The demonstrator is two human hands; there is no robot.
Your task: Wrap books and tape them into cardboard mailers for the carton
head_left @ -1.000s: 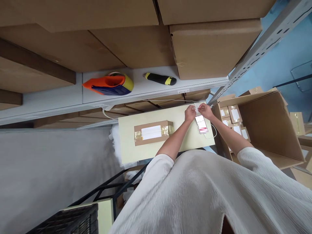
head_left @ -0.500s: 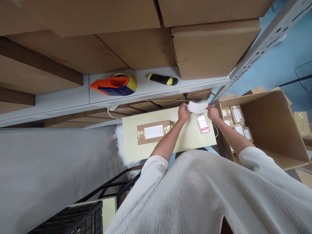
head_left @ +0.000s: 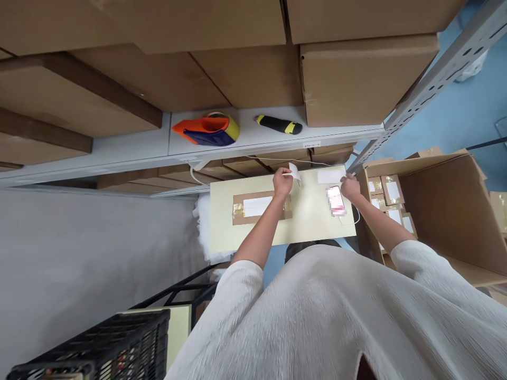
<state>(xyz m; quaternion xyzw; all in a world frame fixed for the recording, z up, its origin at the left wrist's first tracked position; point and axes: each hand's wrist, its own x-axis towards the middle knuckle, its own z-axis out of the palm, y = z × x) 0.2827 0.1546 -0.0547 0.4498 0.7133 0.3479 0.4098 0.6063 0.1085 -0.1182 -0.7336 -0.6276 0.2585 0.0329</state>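
Observation:
My left hand [head_left: 282,182] pinches a small curled white paper piece [head_left: 293,171] above the pale table [head_left: 309,227]. Closed at the right edge of a flat white paper sheet [head_left: 331,175] is my right hand [head_left: 350,186]. Just below that sheet lies a phone [head_left: 336,200] with its screen lit and a white cable running beside it. To the left, partly behind my left forearm, a taped cardboard box [head_left: 237,211] carries a white label [head_left: 256,206].
On the shelf edge [head_left: 253,145] ahead rest an orange and blue tape dispenser [head_left: 208,130] and a black and yellow utility knife [head_left: 278,124]. A large open carton [head_left: 451,206] holding several small labelled boxes stands right. A black crate [head_left: 130,343] sits lower left.
My hands have moved apart. The white paper between them is now in two pieces, the smaller one carried left by my left hand. The view has shifted slightly.

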